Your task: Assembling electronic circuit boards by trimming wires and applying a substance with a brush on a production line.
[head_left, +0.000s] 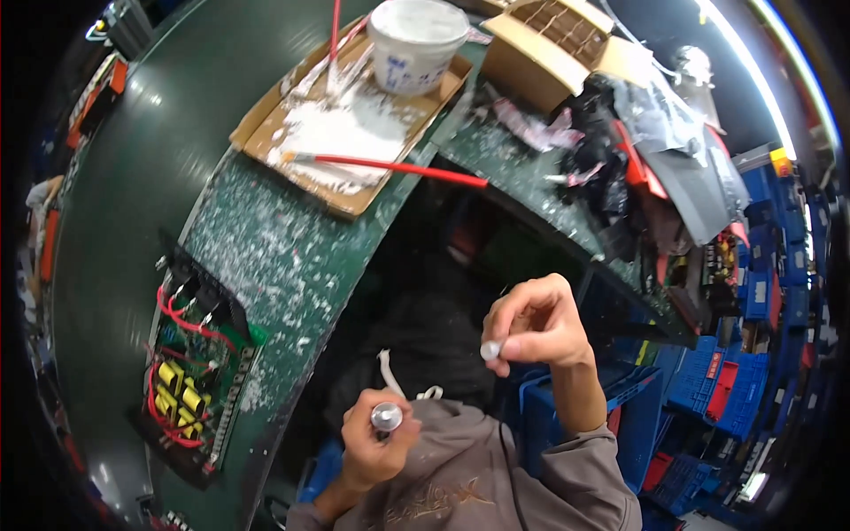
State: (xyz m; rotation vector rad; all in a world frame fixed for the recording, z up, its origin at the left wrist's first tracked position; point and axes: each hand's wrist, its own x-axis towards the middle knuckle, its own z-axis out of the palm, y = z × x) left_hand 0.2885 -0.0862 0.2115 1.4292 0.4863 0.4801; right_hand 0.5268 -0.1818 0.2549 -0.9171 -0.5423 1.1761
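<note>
My left hand (376, 447) is closed round a silver, tube-like thing (387, 416) whose round end faces up; the fingers hide the rest of it. To the right and a little higher, my right hand (540, 327) pinches a small whitish, cap-like round piece (490, 351) between thumb and fingers. The two pieces are well apart, both held in the air in front of my grey top. On the bench to the left lies a green circuit board (202, 389) with yellow parts, red wires and a black heat sink (204, 288).
A cardboard tray (354, 205) smeared with white paste bears a white bucket (416, 53) and a red-handled brush (407, 168), whose handle sticks out over the bench edge. White flecks cover the green bench (274, 239). An open carton (540, 53) stands far right; blue bins (726, 380) line the right side.
</note>
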